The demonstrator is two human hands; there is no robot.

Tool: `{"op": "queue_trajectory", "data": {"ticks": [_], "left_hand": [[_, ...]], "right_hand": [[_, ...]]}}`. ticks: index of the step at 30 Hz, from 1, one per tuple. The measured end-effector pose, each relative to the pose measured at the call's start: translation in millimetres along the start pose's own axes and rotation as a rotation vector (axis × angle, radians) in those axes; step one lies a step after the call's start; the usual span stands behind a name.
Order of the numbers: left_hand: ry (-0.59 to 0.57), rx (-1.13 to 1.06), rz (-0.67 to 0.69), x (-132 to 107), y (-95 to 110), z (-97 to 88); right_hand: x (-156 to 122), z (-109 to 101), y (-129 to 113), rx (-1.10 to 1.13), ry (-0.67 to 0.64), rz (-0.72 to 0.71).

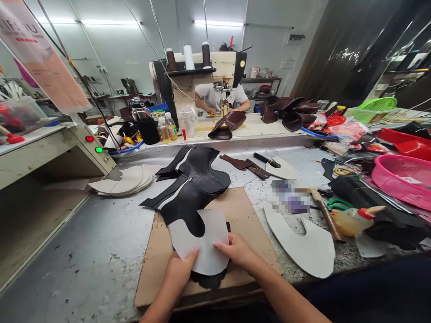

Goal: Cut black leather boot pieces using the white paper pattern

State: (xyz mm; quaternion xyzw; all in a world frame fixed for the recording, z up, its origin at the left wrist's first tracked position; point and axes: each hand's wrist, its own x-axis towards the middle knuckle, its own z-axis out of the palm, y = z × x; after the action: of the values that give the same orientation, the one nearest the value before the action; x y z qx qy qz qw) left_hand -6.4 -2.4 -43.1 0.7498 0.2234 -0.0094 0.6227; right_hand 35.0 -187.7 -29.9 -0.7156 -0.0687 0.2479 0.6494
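A white U-shaped piece of sheet material (212, 258) lies over the front part of a black leather shoe upper piece (185, 202). My left hand (178, 271) grips the white piece at its lower left edge, thumb on top. On the right edge, my right hand (239, 250) pinches it, with its thumb on the surface. Black edges show past the white piece at the bottom and right; the fingers underneath are hidden. A brown board (247, 233) lies below. More black upper pieces (202, 163) are layered just beyond.
White curved pieces are stacked (131, 181) at left. At right lie another white U-shaped piece (303, 246), a hammer (326, 215), a glue bottle (353, 220) and a pink basket (404, 179). Behind stands a sewing machine (202, 76), with a person (240, 96) beyond it.
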Motion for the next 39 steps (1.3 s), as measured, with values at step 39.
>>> {"op": "queue_trajectory", "data": {"ticks": [39], "left_hand": [[-0.047, 0.355, 0.054, 30, 13, -56.8]], "right_hand": [[-14, 16, 4, -0.598, 0.09, 0.022]]}}
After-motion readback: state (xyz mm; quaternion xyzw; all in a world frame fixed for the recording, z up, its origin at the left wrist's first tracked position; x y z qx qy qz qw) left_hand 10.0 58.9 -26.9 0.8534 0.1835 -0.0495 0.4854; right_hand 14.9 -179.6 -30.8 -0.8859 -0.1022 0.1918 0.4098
